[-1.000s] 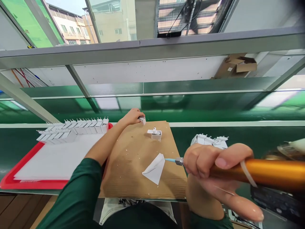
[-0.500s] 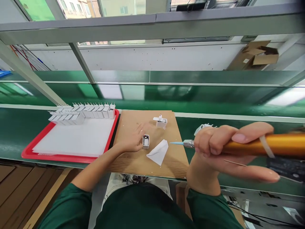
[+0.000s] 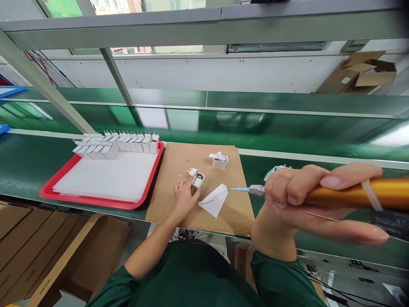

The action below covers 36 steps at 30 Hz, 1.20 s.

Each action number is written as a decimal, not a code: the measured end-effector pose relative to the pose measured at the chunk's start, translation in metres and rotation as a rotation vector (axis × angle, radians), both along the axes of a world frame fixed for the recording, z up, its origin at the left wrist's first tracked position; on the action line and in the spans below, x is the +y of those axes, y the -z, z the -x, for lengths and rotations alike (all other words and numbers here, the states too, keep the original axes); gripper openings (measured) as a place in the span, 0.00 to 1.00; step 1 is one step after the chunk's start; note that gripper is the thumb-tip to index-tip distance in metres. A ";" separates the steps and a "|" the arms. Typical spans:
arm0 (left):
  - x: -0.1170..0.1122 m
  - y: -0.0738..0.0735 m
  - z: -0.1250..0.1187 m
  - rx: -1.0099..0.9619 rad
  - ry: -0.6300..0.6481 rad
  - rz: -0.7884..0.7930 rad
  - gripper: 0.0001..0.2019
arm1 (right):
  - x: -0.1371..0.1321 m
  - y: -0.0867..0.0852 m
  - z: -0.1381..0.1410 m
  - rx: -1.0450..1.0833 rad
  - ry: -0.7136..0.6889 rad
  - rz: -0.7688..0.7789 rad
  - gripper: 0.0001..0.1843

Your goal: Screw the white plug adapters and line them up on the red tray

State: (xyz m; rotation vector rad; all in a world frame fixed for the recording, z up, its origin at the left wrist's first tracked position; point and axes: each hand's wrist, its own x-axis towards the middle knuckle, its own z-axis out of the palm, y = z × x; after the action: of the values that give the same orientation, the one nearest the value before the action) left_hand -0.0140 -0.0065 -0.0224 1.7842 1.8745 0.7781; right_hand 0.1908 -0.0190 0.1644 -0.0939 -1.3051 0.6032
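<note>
My left hand (image 3: 185, 197) grips an open white charger housing (image 3: 198, 180) at the front of a cardboard sheet. Its plug cap (image 3: 192, 171) with two pins lies beside the opening, and dark parts show inside. My right hand (image 3: 297, 196) is wrapped round a gold glue dispensing pen (image 3: 390, 192). The pen's blue tapered tip (image 3: 240, 189) points left, apart from the housing. A second open charger housing (image 3: 220, 161) stands farther back on the cardboard, its cap on its edge. Between my hands lies a folded white paper (image 3: 214, 200).
At the left, a red tray (image 3: 128, 205) holds white sheets and rows of white plug chargers (image 3: 128, 143). The cardboard sheet (image 3: 172, 155) covers the middle of the green bench (image 3: 19, 166). A white crumpled item (image 3: 274, 171) sits behind my right hand. Cardboard boxes (image 3: 38, 243) stand below left.
My left hand has closed round the near charger housing, which is now tilted, with its plug cap showing at the side. The right hand keeps its hold on the pen. The view has shifted slightly.
</note>
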 end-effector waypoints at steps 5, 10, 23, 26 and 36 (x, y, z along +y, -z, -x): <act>0.007 0.000 0.001 -0.044 -0.003 -0.021 0.27 | 0.003 -0.004 0.001 -0.013 -0.053 -0.059 0.19; -0.004 -0.010 -0.003 -0.378 0.164 -0.087 0.25 | -0.001 -0.003 0.005 0.036 -0.034 0.015 0.19; -0.036 -0.099 -0.008 -0.298 0.447 -0.370 0.22 | -0.005 -0.001 0.010 0.060 -0.055 0.030 0.20; -0.037 -0.104 -0.008 -0.285 0.456 -0.371 0.22 | -0.005 0.000 0.009 0.066 -0.072 0.007 0.19; -0.038 -0.106 -0.008 -0.259 0.449 -0.374 0.21 | -0.005 -0.001 0.008 0.038 -0.088 -0.002 0.18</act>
State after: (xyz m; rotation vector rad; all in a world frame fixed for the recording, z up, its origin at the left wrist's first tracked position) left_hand -0.0058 -0.0447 0.0838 2.0983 1.1541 1.1654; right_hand 0.1832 -0.0245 0.1654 -0.0238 -1.2780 0.6756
